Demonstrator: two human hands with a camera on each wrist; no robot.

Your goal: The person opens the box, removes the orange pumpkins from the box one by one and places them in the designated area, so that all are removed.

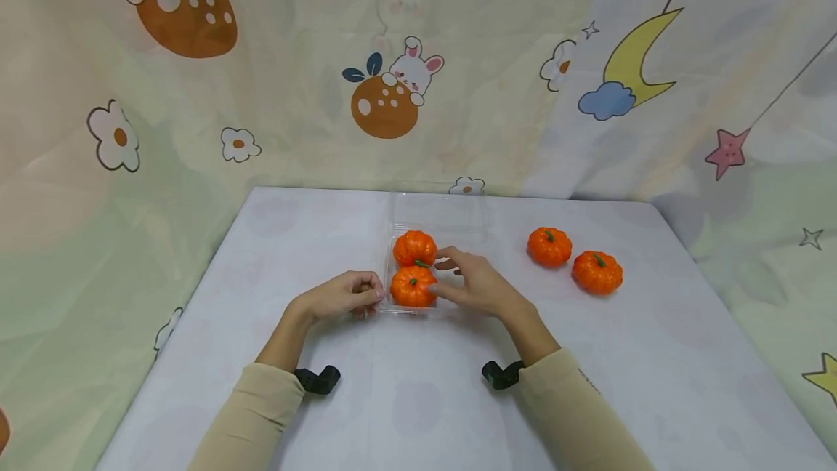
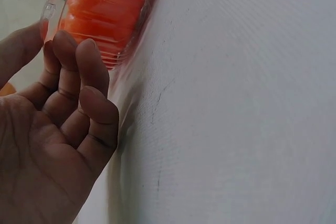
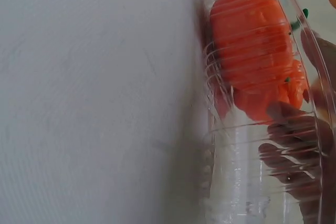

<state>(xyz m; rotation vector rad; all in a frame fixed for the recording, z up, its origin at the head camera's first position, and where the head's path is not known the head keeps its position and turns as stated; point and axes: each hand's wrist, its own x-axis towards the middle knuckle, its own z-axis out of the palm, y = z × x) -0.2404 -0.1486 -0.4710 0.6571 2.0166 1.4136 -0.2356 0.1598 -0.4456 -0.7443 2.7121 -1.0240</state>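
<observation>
Two small orange toy pumpkins sit one behind the other in the left part of a clear plastic box (image 1: 408, 310): a front pumpkin (image 1: 410, 288) and a back pumpkin (image 1: 413, 246). My left hand (image 1: 343, 294) pinches the box's left rim between thumb and index finger, its other fingers curled loosely beside the wall (image 2: 58, 98). My right hand (image 1: 477, 282) reaches into the box from the right, thumb at the front pumpkin and fingers beside the back one, not curled round either. Through the clear wall, the right wrist view shows these fingers (image 3: 294, 129).
The clear lid (image 1: 441, 209) stands raised behind the box. Two more toy pumpkins, one (image 1: 549, 247) and another (image 1: 598, 272), lie on the white table (image 1: 418, 413) to the right. A patterned cloth (image 1: 294, 93) hangs behind.
</observation>
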